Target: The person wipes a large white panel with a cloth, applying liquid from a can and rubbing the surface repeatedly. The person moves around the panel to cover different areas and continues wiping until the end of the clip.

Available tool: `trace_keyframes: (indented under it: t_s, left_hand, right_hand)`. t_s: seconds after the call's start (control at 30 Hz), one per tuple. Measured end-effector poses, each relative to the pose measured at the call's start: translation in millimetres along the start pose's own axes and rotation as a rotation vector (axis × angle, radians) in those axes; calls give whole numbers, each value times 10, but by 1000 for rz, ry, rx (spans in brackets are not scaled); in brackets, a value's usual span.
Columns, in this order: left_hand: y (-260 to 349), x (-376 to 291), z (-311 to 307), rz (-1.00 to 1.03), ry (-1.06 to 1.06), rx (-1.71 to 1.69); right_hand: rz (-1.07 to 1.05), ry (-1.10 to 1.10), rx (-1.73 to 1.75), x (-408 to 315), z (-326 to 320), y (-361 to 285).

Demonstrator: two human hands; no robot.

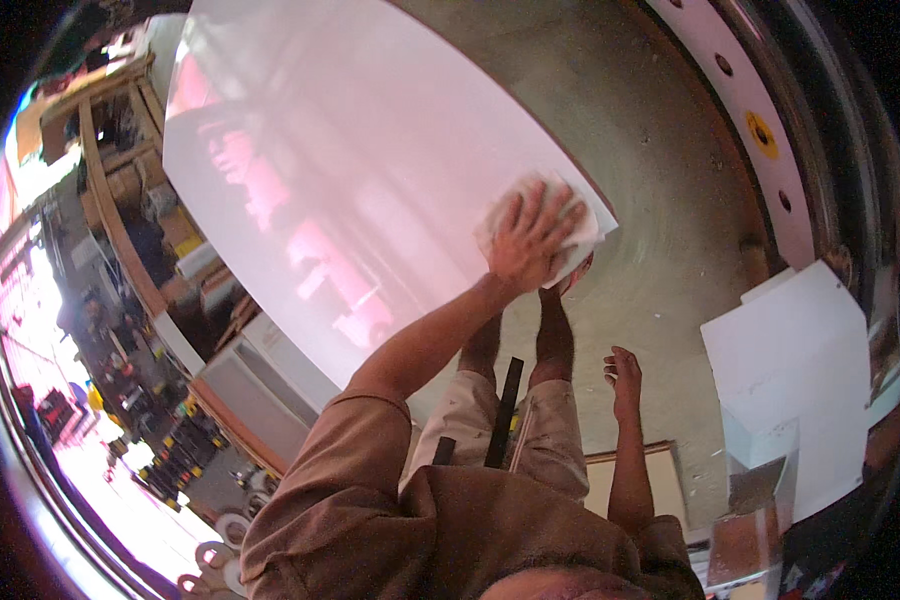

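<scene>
A large glossy white panel [360, 165] spreads in front of me, with pinkish reflections along its left part. Near its right front corner, my left hand [531, 236] lies flat with fingers spread, pressing a crumpled white cloth [579, 225] against the surface. My right hand [625, 367] hangs over the floor to the right of my legs, away from the panel. Its fingers are loosely bent, and it holds nothing that I can see.
White sheets [795, 375] stand at the right, above a clear sheet-like piece. A long pale beam with holes [765, 135] curves along the upper right. At the left are a wooden rack [112, 225] and cluttered tools. A framed board [637, 480] rests by my right arm.
</scene>
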State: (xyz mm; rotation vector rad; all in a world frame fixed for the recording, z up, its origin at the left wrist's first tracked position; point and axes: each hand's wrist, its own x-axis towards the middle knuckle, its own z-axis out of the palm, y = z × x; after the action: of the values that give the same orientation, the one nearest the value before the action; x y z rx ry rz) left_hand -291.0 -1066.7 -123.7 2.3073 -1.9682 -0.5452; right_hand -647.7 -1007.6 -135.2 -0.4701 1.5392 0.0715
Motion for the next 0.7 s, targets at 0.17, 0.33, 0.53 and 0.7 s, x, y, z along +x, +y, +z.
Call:
trace_keyframes:
  t_s: [0.17,0.33,0.53,0.7]
  left_hand:
    - [-653,132,-112,16,94,5]
    - [-2037,541,-566,-525,598,24]
    - [-1148,553,-121,-583,578,-64]
    - [-61,-277,246,-203,411,-328]
  right_hand:
    - [-4,39,-100,-209,-235,-100]
    - [109,107,-221,-275,-647,236]
    - [125,89,-312,-137,-660,393]
    - [-36,28,-420,-290,159,-182]
